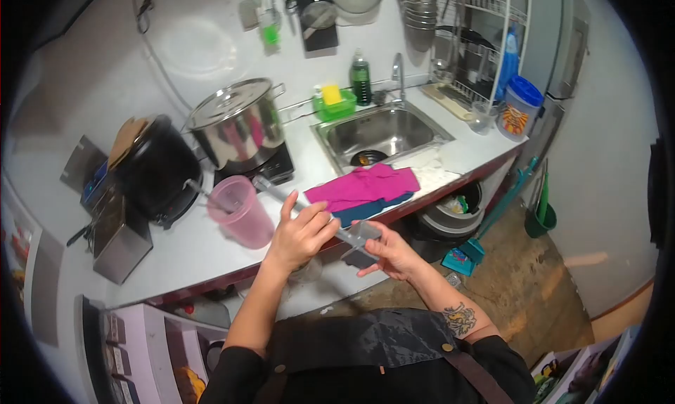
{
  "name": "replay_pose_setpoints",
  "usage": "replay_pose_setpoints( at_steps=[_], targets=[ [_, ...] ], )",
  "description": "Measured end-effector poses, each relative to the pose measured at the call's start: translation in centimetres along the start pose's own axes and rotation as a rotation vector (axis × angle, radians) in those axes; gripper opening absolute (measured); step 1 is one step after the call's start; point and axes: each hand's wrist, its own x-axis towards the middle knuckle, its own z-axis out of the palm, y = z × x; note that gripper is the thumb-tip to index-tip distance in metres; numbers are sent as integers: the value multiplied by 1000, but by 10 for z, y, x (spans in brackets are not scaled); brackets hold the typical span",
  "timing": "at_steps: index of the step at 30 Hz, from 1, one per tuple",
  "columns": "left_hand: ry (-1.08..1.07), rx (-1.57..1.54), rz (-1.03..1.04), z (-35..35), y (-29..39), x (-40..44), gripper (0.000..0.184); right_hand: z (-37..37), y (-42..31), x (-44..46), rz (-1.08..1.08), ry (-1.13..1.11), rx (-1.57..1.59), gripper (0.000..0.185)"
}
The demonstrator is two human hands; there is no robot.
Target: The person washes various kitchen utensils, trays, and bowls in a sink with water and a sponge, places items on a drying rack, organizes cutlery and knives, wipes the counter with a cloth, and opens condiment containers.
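Note:
In front of me, above the counter's front edge, I hold a grey tool with a long handle and a square, box-like end (364, 235). Its exact kind is unclear. My left hand (304, 234) is closed around the handle, whose tip points toward the steel pot. At the other end, my right hand (391, 253) grips the box-like part between thumb and fingers. Just beyond my hands lie a magenta cloth (365, 185) and a dark blue cloth (373, 206) on the counter. Left of my left hand stands a pink pitcher (242, 214) with a utensil in it.
A lidded steel pot (239, 130) sits on a black cooker (278, 166), beside a black appliance (158, 168). The sink (330, 140) is behind the cloths, near a green soap bottle (361, 79). A bin (457, 225) and teal dustpan (458, 262) stand below, right.

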Motion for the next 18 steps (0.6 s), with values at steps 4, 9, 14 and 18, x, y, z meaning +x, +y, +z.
replay_pose_setpoints(
  at_steps=[4,9,14,18],
  targets=[
    [165,-50,-96,57,15,78,34,-40,-43,0,-266,138,128,38],
    [360,-914,-530,133,37,141,52,-82,-88,38,-665,343,104,40],
    [157,-1604,-716,221,13,190,35,-120,-145,92,-868,514,-436,50],
    [278,-1755,-889,250,-40,234,20,-146,-197,119,-896,670,-1347,67]
  ],
)
